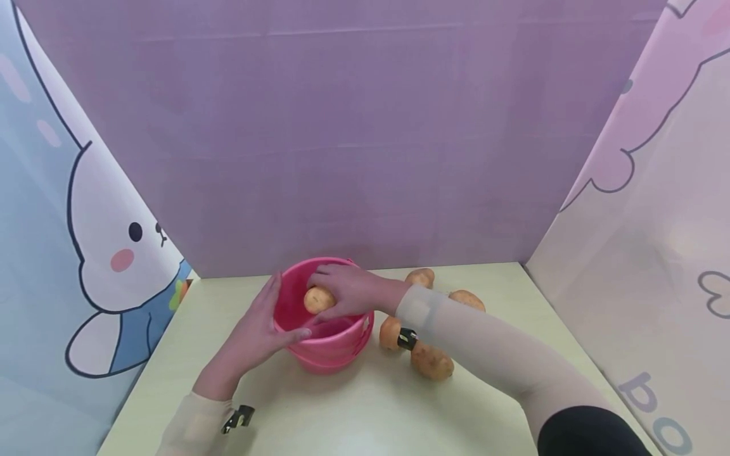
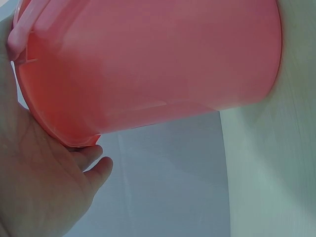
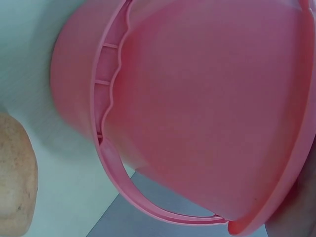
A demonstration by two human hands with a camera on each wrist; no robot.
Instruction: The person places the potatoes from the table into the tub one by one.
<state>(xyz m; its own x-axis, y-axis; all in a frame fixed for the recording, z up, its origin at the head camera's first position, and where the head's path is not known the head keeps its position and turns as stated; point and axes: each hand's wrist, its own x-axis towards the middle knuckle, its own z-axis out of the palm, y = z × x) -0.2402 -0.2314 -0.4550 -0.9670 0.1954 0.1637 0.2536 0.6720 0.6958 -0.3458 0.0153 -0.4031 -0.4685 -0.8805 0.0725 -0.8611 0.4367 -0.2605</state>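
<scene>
A pink bucket point(image 1: 327, 354) stands upright on the table. My left hand point(image 1: 256, 332) holds it by the rim, with the fingers along the left side and the thumb over the near edge. In the left wrist view, the palm point(image 2: 44, 168) lies against the bucket's rim. My right hand point(image 1: 350, 291) reaches into the bucket's mouth and grips a potato point(image 1: 319, 300) between thumb and fingers. The right wrist view shows the bucket's outer wall point(image 3: 207, 98) and its lowered handle point(image 3: 143, 207); the held potato is hidden there.
Right of the bucket, several potatoes lie on the pale table point(image 1: 365, 418), partly under the right forearm: one nearest me point(image 1: 432, 361), one beside the bucket point(image 1: 390, 334), others farther back point(image 1: 420, 277). A purple panel point(image 1: 365, 139) stands behind, with printed panels on both sides.
</scene>
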